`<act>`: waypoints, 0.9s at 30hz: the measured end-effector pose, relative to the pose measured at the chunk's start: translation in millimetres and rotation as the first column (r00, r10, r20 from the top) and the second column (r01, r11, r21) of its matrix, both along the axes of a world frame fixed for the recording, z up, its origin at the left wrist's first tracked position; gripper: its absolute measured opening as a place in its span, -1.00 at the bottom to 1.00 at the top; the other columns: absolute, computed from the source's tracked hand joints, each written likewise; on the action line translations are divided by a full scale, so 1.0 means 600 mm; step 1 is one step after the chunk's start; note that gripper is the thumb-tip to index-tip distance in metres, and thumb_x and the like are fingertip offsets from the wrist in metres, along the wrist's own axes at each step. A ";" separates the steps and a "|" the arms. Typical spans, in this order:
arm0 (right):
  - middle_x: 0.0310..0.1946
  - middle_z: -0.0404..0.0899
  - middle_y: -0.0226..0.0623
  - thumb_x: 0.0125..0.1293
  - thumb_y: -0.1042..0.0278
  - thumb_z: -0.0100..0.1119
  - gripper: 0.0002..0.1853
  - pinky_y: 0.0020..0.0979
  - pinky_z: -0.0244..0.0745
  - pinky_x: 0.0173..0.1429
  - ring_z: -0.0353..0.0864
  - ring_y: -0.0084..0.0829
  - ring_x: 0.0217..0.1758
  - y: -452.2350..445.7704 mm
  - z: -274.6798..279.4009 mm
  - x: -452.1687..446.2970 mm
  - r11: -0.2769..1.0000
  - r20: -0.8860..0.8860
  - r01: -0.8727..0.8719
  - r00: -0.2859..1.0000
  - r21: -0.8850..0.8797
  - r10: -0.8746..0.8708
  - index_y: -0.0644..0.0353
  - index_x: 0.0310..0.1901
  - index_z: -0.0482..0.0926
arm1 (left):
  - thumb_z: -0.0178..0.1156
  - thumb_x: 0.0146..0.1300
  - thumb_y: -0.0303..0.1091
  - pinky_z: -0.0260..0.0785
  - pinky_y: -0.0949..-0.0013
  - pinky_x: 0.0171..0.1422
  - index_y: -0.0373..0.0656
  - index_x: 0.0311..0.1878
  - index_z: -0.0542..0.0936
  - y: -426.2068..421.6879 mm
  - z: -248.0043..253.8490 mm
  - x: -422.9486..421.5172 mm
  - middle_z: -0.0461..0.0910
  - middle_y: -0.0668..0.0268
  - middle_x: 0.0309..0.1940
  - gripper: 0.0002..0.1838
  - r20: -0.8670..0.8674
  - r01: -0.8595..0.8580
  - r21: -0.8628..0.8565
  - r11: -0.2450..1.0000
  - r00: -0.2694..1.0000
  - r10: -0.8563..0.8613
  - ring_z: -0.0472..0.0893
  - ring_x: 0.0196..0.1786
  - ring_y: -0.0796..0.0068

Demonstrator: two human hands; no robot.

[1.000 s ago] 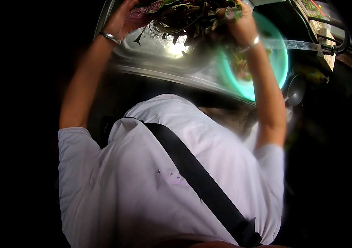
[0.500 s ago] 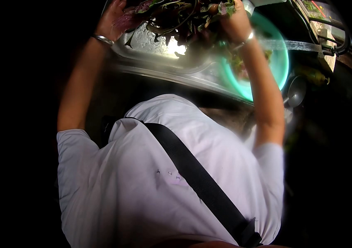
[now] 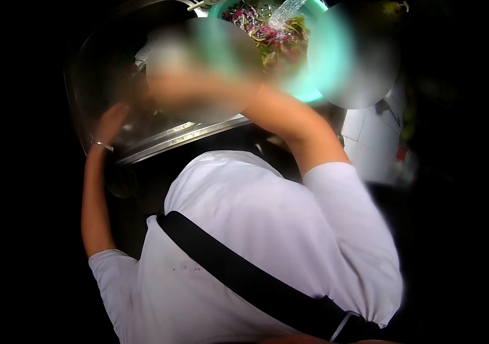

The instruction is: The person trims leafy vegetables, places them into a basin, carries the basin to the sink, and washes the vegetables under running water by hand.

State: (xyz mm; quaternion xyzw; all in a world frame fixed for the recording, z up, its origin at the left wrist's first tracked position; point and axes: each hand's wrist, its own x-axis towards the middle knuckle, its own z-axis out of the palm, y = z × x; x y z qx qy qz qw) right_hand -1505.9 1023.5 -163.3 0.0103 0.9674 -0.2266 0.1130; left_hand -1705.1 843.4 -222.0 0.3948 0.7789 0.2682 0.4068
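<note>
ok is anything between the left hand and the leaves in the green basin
Yes, in this view the right forearm lies across the line from the left hand to the leaves, with the green basin's blurred rim beyond it. How high the forearm is held cannot be told.

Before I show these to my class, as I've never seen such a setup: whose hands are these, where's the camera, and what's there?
There's no machine: these are one person's bare left hand and right hand. Every picture comes from one camera worn on the head, looking down past the white shirt and black strap. Both hands are at the metal sink; blur and shadow hide what, if anything, they hold. Further right, water runs into a green basin with pink and green leaves.
</note>
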 end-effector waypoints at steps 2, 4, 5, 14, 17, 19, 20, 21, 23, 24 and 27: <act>0.21 0.25 -0.26 -0.01 0.01 0.21 -0.38 0.03 0.07 0.29 0.12 -0.06 0.31 0.007 -0.002 0.020 0.994 0.115 -0.008 0.993 0.106 -0.004 -0.29 0.18 0.37 | 0.03 0.31 -0.21 0.25 0.52 0.07 -0.18 0.04 0.51 -0.010 -0.035 0.024 0.54 0.39 -0.13 -0.67 -0.011 0.303 -0.143 0.942 0.951 -0.308 0.45 -0.05 0.61; 0.21 0.24 -0.24 -0.01 0.01 0.21 -0.37 0.06 0.03 0.30 0.10 -0.04 0.32 0.021 0.013 0.038 0.992 0.113 0.010 0.993 0.128 -0.025 -0.28 0.19 0.37 | 0.05 0.26 -0.22 0.30 0.41 0.05 -0.23 -0.01 0.52 0.005 -0.025 0.057 0.56 0.24 -0.13 -0.66 -0.059 0.251 -0.164 0.954 0.963 -0.263 0.50 -0.07 0.41; 0.14 0.32 -0.25 0.01 0.08 0.21 -0.46 -0.01 0.12 0.26 0.19 -0.09 0.26 0.033 0.032 0.075 0.995 -0.125 0.074 0.990 0.066 -0.065 -0.19 0.11 0.44 | 0.04 0.25 -0.20 0.30 0.34 0.08 -0.26 -0.02 0.52 0.029 0.010 0.076 0.54 0.14 -0.09 -0.64 -0.132 0.230 -0.194 0.954 0.957 -0.258 0.50 -0.02 0.26; -0.43 0.59 -0.29 0.09 0.35 0.16 -0.84 -0.44 0.47 -0.29 0.58 -0.36 -0.41 0.176 0.094 0.315 0.710 -0.578 0.498 0.419 -0.498 -0.700 0.16 -0.30 0.63 | 0.03 0.31 -0.24 0.34 0.37 0.17 -0.30 0.15 0.36 0.319 0.159 0.164 0.46 0.10 0.06 -0.57 0.456 -0.294 0.279 0.914 0.878 0.143 0.50 0.07 0.29; -0.37 0.62 -0.35 0.19 0.38 0.11 -0.85 -0.52 0.47 -0.33 0.60 -0.53 -0.37 0.263 0.065 0.443 0.397 -0.328 0.621 0.229 -0.676 -0.917 0.23 -0.28 0.62 | 0.00 0.32 -0.27 0.27 0.19 0.28 -0.49 0.23 0.08 0.433 0.182 0.221 0.24 -0.19 0.17 -0.42 0.796 -0.488 0.197 0.850 0.586 0.152 0.35 0.20 0.01; -0.33 0.62 -0.36 0.24 0.41 0.08 -0.84 -0.53 0.51 -0.30 0.61 -0.55 -0.30 0.308 0.062 0.520 0.231 -0.225 0.578 0.083 -0.782 -0.971 0.27 -0.25 0.60 | -0.03 0.32 -0.31 0.19 0.03 0.34 -0.58 0.24 -0.05 0.487 0.180 0.247 0.11 -0.33 0.20 -0.36 0.917 -0.594 0.130 0.794 0.376 0.131 0.21 0.27 -0.16; -0.31 0.62 -0.35 0.26 0.42 0.06 -0.84 -0.53 0.54 -0.28 0.61 -0.53 -0.28 0.325 0.067 0.551 0.152 -0.179 0.561 0.008 -0.814 -0.984 0.29 -0.23 0.59 | -0.04 0.33 -0.35 0.15 0.03 0.37 -0.58 0.24 -0.05 0.507 0.173 0.251 0.09 -0.33 0.21 -0.38 0.947 -0.632 0.118 0.766 0.304 0.105 0.16 0.30 -0.15; -0.31 0.62 -0.31 0.26 0.42 0.06 -0.84 -0.52 0.56 -0.25 0.62 -0.50 -0.26 0.342 0.068 0.579 0.113 -0.156 0.572 -0.026 -0.812 -0.987 0.29 -0.22 0.58 | -0.05 0.33 -0.37 0.14 0.03 0.38 -0.58 0.23 -0.05 0.522 0.170 0.258 0.07 -0.35 0.22 -0.40 0.950 -0.664 0.119 0.738 0.291 0.109 0.14 0.31 -0.16; -0.31 0.61 -0.26 0.26 0.41 0.05 -0.82 -0.51 0.57 -0.23 0.62 -0.47 -0.25 0.366 0.063 0.622 0.036 -0.100 0.541 -0.089 -0.840 -0.991 0.31 -0.21 0.57 | -0.02 0.31 -0.32 0.10 0.03 0.39 -0.53 0.22 0.05 0.547 0.174 0.271 0.16 -0.24 0.21 -0.43 0.948 -0.718 0.051 0.694 0.254 0.193 0.23 0.29 -0.02; -0.31 0.61 -0.26 0.26 0.41 0.05 -0.82 -0.50 0.57 -0.22 0.62 -0.47 -0.25 0.374 0.062 0.633 0.034 -0.097 0.546 -0.087 -0.837 -0.991 0.31 -0.21 0.57 | 0.00 0.30 -0.28 0.06 0.04 0.39 -0.49 0.21 0.10 0.557 0.171 0.276 0.21 -0.18 0.19 -0.43 0.892 -0.704 0.032 0.709 0.340 0.297 0.26 0.27 0.05; -0.31 0.60 -0.27 0.27 0.41 0.03 -0.82 -0.50 0.58 -0.22 0.62 -0.48 -0.24 0.405 0.054 0.643 0.068 -0.096 0.519 -0.028 -0.852 -0.995 0.31 -0.22 0.57 | 0.07 0.25 -0.10 -0.10 0.06 0.41 -0.30 0.13 0.33 0.581 0.139 0.254 0.38 0.07 0.12 -0.48 0.702 -0.709 0.014 0.705 0.509 0.498 0.40 0.15 0.35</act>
